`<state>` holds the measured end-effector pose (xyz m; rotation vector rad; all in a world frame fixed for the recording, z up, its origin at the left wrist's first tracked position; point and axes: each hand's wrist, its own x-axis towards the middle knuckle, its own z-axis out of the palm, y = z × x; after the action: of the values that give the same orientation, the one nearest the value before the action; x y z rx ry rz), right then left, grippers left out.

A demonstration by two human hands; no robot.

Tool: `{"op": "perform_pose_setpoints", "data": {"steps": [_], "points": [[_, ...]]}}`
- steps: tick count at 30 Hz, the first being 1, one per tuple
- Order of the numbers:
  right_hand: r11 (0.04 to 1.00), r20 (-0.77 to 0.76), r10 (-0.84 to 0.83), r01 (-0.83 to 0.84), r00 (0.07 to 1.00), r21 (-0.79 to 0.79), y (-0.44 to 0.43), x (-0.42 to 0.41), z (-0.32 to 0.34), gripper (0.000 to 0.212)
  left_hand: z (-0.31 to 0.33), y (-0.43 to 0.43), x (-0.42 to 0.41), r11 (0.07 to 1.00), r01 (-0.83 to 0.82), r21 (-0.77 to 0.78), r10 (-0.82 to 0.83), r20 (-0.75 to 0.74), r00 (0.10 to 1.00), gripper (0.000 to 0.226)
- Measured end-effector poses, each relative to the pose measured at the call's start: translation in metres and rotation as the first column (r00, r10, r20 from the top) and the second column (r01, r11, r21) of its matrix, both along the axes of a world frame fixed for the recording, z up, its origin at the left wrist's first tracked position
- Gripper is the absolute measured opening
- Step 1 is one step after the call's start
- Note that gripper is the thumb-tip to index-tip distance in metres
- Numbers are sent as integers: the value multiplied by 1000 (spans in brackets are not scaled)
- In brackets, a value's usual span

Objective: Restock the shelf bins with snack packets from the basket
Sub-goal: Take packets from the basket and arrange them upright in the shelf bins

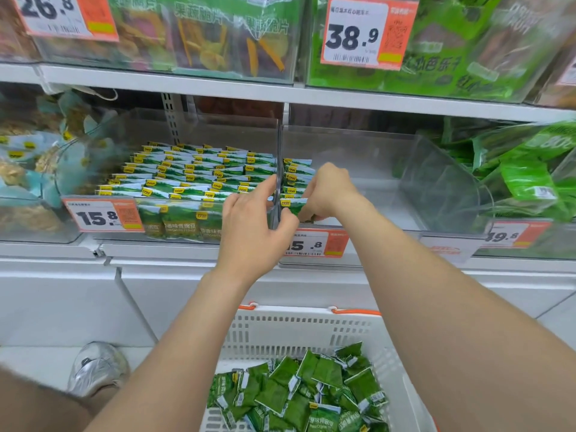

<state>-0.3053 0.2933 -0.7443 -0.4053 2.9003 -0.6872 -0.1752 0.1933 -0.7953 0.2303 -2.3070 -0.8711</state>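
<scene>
Left hand [252, 227]: reaching up and forward from the near left, forearm rising over the basket; index finger is stretching far along the left face of the divider [278, 151], thumb is crossing to the right side and meeting the near edge of the packet [293, 204].
Left grip: whether it is grasping the packet or only touching it cannot be told.
Right hand [327, 191]: coming in from the near right, wrist bending downward; fingers are curling down over the packet, grasping its right end.
Packet: standing upright at the near end of the row [296, 173], just right of the divider, between the two hands.
Right bin [358, 151]: holding only that single row, which is lying against its left wall.
Left bin [224, 129]: holding upright packets [193, 173] packed in rows across its width.
Basket [296, 319]: sitting near, below the shelf and beneath both forearms, holding loose packets [296, 391] in a heap.
Tags: 15.8 labels are hanging on the near fronts of the left bin [103, 215] and the right bin [314, 244].
Shoe [96, 366]: resting on the floor, left of the basket.
</scene>
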Motion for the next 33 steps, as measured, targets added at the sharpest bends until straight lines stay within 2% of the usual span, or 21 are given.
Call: {"op": "perform_pose_setpoints", "data": {"steps": [4,7,11,15,16,17,19,21,23,25,26,28,30,33], "points": [[991,-13,-69,70,998,116,2,-1,-5,64,-3,0,-2,999,-3,-54,2,-26,1000,57],[987,6,-64,63,998,149,5,-4,-10,57,-4,1,-2,999,2,-52,-4,-44,999,55],[996,11,-5,4,1000,85,7,-5,-13,39,-7,1,-1,997,18,-74,-21,-38,999,53],[1000,-15,7,-7,1000,24,17,10,-4,10,-11,1,3,1000,4,-23,-6,-93,996,46],[1000,-40,5,-6,999,-13,21,18,-1,10,-12,3,5,1000,-6,-13,4,-124,992,42],[998,-95,2,-8,995,-56,25,28,1,14,-13,6,8,1000,-20,-12,18,-177,984,37],[985,-323,-13,-43,946,-165,31,52,-2,21,-19,11,18,994,-103,-36,86,-330,940,23],[944,-556,-72,-124,828,-307,35,79,-10,24,-30,15,27,968,-241,-69,188,-442,877,11],[893,-652,-162,-171,741,-416,37,106,-22,26,-47,16,33,961,-274,-27,235,-442,866,4],[881,-661,-178,-180,729,-437,37,128,-42,29,-70,16,39,971,-232,50,235,-326,916,8],[899,-648,-137,-181,749,-399,36,136,-55,28,-84,14,42,974,-210,81,223,-227,948,11],[957,-542,42,-190,840,-221,35,145,-84,27,-115,8,49,975,-189,116,188,17,982,9],[969,-311,233,-249,922,-11,36,145,-113,25,-145,2,58,971,-206,120,170,259,951,7],[911,87,359,-369,929,187,47,145,-155,15,-189,-3,73,969,-230,88,146,547,824,11]]}}
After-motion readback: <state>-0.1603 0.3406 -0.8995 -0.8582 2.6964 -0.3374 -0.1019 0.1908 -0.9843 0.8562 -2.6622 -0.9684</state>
